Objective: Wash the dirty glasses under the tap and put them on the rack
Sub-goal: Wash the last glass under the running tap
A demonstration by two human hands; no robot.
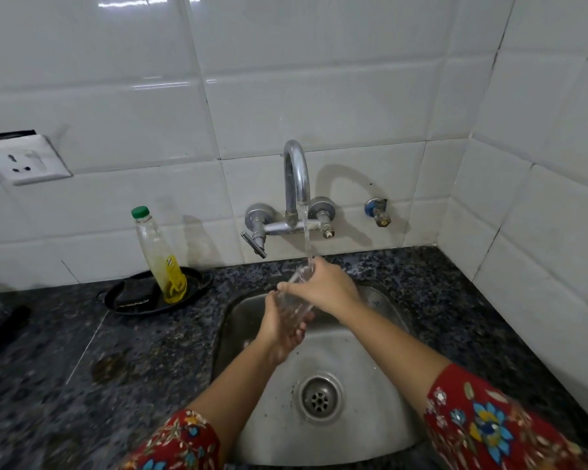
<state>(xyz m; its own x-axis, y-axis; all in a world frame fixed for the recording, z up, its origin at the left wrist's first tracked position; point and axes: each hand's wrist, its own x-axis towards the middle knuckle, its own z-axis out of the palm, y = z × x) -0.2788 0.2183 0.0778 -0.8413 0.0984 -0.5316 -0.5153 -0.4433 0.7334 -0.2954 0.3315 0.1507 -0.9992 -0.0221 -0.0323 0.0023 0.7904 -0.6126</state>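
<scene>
Glass: you hold a clear glass (294,296) over the sink (381,337), tilted, with its mouth up toward the tap (296,178). It looks blurry.
Left hand: your left hand (282,329) cups the low end of the glass from below, with your fingers curled around it.
Right hand: your right hand (326,286) is wrapped over the top part of the glass, near its mouth. Your two hands are close together, both on the glass.
Water: a thin stream of water (307,239) runs down from the tap and lands at the mouth of the glass, by your right hand.
Sink: the drain (319,398) is below your arms, nearer to you.
Counter: the dark counter (82,351) goes around the sink.
Bottle: a bottle (160,256) with a green cap stands on a black tray (123,293), left of the sink, well apart from your hands.
Wall: a white socket (24,161) is on the tiles, far to the left.
Sleeves: your sleeves (482,422) are red with flowers.
</scene>
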